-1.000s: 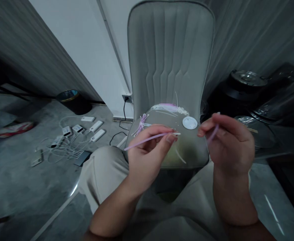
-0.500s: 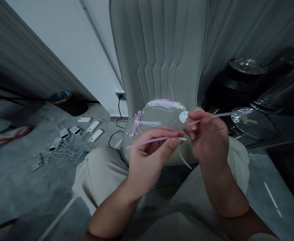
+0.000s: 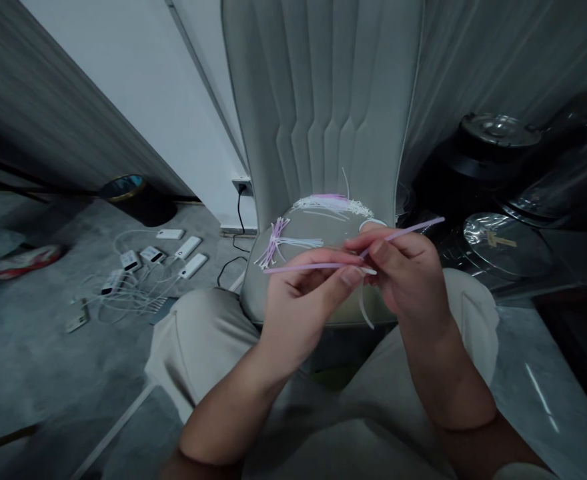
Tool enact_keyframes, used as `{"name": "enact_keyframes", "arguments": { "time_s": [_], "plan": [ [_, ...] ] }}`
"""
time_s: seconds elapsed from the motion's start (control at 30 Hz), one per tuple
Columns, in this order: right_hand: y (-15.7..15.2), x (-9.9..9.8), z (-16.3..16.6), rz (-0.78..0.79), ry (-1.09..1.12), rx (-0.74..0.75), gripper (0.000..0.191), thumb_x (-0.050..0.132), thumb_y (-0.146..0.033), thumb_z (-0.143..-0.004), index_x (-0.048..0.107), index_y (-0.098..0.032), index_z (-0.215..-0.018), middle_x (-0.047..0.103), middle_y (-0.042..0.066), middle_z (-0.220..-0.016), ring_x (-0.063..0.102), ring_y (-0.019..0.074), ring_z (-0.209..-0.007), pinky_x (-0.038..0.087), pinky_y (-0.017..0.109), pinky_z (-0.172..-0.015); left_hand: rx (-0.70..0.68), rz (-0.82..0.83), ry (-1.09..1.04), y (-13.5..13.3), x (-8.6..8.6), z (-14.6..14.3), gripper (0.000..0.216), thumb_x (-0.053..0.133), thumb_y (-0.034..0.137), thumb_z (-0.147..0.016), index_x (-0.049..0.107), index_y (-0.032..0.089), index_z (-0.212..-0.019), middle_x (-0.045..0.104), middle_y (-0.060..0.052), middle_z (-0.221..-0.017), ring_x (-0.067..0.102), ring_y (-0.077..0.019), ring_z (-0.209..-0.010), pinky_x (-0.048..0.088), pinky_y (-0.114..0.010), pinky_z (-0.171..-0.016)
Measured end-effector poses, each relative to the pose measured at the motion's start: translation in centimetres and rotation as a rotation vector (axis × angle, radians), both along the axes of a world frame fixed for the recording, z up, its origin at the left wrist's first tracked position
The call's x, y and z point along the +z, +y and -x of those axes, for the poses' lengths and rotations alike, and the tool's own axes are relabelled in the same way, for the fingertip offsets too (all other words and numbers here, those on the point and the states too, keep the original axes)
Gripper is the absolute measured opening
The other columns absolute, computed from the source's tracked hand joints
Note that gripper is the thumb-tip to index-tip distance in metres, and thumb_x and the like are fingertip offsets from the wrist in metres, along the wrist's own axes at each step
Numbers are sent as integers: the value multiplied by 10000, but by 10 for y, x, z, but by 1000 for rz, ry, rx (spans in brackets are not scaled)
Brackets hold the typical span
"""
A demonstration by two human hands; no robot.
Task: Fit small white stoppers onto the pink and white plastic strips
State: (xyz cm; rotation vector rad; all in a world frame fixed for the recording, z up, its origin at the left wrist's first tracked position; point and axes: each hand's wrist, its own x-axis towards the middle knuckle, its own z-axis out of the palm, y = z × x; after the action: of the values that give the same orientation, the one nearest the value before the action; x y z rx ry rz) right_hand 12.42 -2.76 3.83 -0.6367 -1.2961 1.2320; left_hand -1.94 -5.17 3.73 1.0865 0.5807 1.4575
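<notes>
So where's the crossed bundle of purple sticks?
In the head view, the purple bundle lies left on the chair seat, just beyond the left hand, beside pale sticks.

Grey chair seat point(image 3: 301, 230), crossed purple and white strips point(image 3: 275, 239), strip pile point(image 3: 331, 202) behind, white disc point(image 3: 368, 223)

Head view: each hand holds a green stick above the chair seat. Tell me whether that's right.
Green is wrong: the head view shows a purple stick in the left hand and another purple stick in the right hand, both above the chair seat.
</notes>
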Motion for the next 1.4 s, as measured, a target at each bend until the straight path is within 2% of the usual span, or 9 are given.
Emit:
{"name": "enact_keyframes", "arguments": {
  "time_s": [0.1,0.3,0.4,0.53,0.63,0.83,0.97,1.17,1.4],
  "plan": [
    [0,1,1,-12,-16,19,222,649,-399,-949,820,-273,-1012,645,-8,-750,537,69,-556,456,189,-483,45,-14,-7,1,1,-1,59,784,255,-847,801,270,-901,798,-3,-873,749,-135,-795,647,-274,-764],
    [3,1,-2,-40,-62,119,219,662,-289,-948,795,-330,-1117,686,-19,-894,552,49,-584,473,179,-501,100,-37,-5,4,6,0,21,804,273,-829,806,264,-849,767,13,-763,674,-91,-656,593,-214,-639],
    [5,0,-3,-56,-61,127,228,660,-262,-951,792,-345,-1117,683,-33,-850,542,47,-578,460,181,-507,107,-50,-34,5,4,0,20,800,264,-834,807,267,-853,760,19,-758,675,-78,-655,583,-196,-649],
    [6,-1,-3,-39,-66,21,166,667,-326,-945,818,-282,-997,679,-26,-727,503,63,-529,416,198,-466,144,-62,-77,4,3,0,30,795,247,-837,806,256,-864,760,19,-805,685,-69,-690,584,-185,-691],
    [5,0,-2,-48,-48,-74,172,678,-328,-936,811,-246,-864,665,-20,-691,520,69,-536,399,199,-459,175,-80,-73,3,2,0,30,793,234,-836,804,250,-860,745,22,-784,676,-64,-679,569,-169,-662],
    [-1,4,7,-64,-3,-240,256,686,-341,-922,706,-209,-703,618,-20,-646,517,78,-520,396,211,-439,286,-119,-17,4,-2,-5,51,809,225,-819,795,264,-849,756,19,-829,678,-71,-688,561,-182,-648],
    [-7,3,13,-145,-11,-313,254,648,-336,-940,670,-221,-715,594,-18,-668,533,91,-541,419,230,-449,365,-182,26,3,-4,-9,88,795,183,-827,790,264,-859,760,20,-848,682,-70,-714,568,-182,-678],
    [-16,1,20,-198,-24,-353,153,636,-316,-957,686,-247,-829,673,-19,-695,620,118,-541,496,260,-455,337,-216,-19,4,-3,-11,131,769,133,-842,792,258,-873,737,15,-872,698,-75,-800,583,-178,-703],
    [-18,6,21,-144,20,-355,47,694,-270,-914,726,-250,-885,765,-6,-785,739,168,-692,649,342,-652,343,-164,-51,4,-2,-9,57,780,204,-846,782,257,-866,733,21,-847,703,-79,-733,616,-204,-699]
  ]
}}
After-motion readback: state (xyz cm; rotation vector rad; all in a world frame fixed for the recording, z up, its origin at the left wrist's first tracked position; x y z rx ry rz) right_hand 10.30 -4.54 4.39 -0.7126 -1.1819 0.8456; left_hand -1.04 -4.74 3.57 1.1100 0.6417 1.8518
